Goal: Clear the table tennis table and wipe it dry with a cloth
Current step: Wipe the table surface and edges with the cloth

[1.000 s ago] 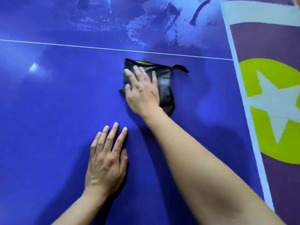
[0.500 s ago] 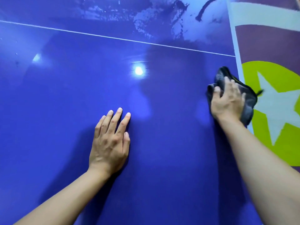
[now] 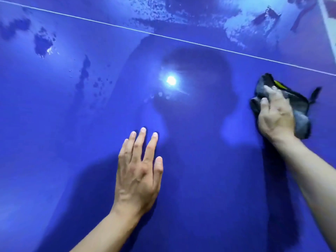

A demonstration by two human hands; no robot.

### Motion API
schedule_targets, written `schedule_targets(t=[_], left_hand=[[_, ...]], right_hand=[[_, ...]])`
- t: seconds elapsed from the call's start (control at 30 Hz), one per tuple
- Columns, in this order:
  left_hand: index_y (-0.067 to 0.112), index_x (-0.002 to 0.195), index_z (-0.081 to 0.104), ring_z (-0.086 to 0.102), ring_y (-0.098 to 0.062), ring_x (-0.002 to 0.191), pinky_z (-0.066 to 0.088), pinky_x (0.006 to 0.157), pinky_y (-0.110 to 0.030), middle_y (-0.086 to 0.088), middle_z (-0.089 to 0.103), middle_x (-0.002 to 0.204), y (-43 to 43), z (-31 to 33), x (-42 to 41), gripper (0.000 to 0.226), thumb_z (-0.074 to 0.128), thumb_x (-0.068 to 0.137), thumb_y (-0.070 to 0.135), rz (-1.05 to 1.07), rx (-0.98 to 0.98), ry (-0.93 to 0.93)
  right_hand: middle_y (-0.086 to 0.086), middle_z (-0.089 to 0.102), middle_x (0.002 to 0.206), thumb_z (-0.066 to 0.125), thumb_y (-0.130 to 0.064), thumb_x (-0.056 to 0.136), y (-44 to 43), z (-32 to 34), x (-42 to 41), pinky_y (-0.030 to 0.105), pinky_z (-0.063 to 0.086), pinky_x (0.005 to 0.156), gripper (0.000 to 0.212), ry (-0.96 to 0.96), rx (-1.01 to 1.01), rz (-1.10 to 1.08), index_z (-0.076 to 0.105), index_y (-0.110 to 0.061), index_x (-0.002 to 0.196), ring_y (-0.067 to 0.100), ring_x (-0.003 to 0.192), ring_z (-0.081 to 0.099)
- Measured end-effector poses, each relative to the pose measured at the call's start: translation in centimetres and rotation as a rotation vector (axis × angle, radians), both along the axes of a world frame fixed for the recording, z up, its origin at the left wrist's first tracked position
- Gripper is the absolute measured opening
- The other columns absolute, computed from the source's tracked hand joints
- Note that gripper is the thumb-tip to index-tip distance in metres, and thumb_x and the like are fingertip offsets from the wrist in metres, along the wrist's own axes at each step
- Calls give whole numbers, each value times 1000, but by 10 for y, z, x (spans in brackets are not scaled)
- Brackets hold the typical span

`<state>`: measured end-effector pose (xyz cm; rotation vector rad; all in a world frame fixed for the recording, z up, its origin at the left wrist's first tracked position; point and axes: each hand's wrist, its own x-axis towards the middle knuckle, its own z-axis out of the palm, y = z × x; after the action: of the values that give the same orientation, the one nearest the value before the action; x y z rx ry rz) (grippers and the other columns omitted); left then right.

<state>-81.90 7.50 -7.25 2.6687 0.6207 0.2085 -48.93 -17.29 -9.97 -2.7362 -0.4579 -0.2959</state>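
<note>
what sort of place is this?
Likely an indoor table tennis room: glossy blue table top with a thin white line, a lamp reflection on it, wet patches, and a cloth under the right hand.

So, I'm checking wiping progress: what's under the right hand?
A bunched dark cloth lies under the right hand, which holds it against the blue table. The table surface beneath the cloth is covered, so whether it is wet or dry cannot be seen.
</note>
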Motion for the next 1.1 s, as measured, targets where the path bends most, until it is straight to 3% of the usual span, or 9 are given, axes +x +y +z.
schedule_targets(t=[0.23, 0.33, 0.43, 0.57, 0.63, 0.73, 0.8, 0.97, 1.1], left_hand=[[12, 152, 45, 29, -33, 152, 23, 122, -49, -11, 32, 164, 23, -10, -38, 55, 35, 102, 32, -36, 37, 10], [11, 150, 49, 31, -33, 151, 26, 120, -51, -13, 35, 162, 21, -10, -33, 54, 38, 100, 31, -18, 32, -25], [12, 152, 46, 29, -32, 152, 24, 122, -49, -12, 33, 163, 20, -14, -35, 55, 38, 100, 31, -38, 60, -11], [12, 153, 44, 28, -32, 152, 22, 123, -49, -13, 33, 163, 20, -11, -36, 56, 36, 100, 30, -35, 62, 4], [12, 153, 43, 27, -32, 152, 21, 123, -48, -12, 32, 164, 19, -10, -36, 56, 35, 101, 30, -35, 44, 13], [12, 154, 42, 25, -31, 153, 19, 124, -47, -11, 29, 165, 21, -8, -38, 56, 34, 102, 30, -40, 22, 30], [13, 155, 40, 24, -31, 154, 20, 124, -47, -11, 27, 165, 20, -7, -38, 56, 33, 102, 30, -32, 29, 39], [13, 156, 38, 24, -33, 153, 23, 123, -50, -14, 27, 165, 19, -8, -37, 57, 34, 101, 27, -34, 72, 59], [6, 148, 47, 32, -37, 149, 26, 121, -51, -19, 41, 157, 20, -13, -36, 54, 39, 97, 21, -31, 81, 30]], right_hand=[[6, 47, 156, 33, -41, 98, 264, 11, -126, 47, 23, 123, 56, 16, -12, 449, 53, -23, 148, 21, 147, 39], [1, 48, 156, 41, -35, 99, 302, 10, -163, 45, 20, 124, 50, 19, 4, 696, 54, -28, 147, 18, 148, 38], [0, 47, 157, 40, -38, 100, 286, 7, -153, 45, 22, 124, 49, 34, -7, 758, 53, -29, 147, 16, 148, 37], [1, 45, 157, 40, -41, 97, 217, 10, -115, 47, 24, 123, 53, 64, -28, 491, 52, -27, 147, 17, 147, 39], [4, 43, 159, 39, -48, 96, 162, 13, -98, 50, 20, 124, 57, 51, -57, 222, 50, -26, 148, 22, 148, 35], [8, 31, 165, 30, -59, 95, 105, 21, -98, 51, 9, 126, 70, 177, -57, -226, 40, -22, 154, 22, 155, 21], [12, 28, 166, 28, -58, 96, 110, 21, -108, 51, 10, 126, 70, 187, -68, -277, 39, -21, 155, 25, 155, 21], [14, 40, 160, 35, -44, 97, 212, 16, -138, 49, 21, 123, 57, 103, -21, 148, 52, -24, 148, 30, 148, 36], [9, 43, 159, 46, -41, 98, 302, 11, -186, 42, 17, 125, 50, 91, 23, 598, 55, -28, 146, 23, 148, 36]])
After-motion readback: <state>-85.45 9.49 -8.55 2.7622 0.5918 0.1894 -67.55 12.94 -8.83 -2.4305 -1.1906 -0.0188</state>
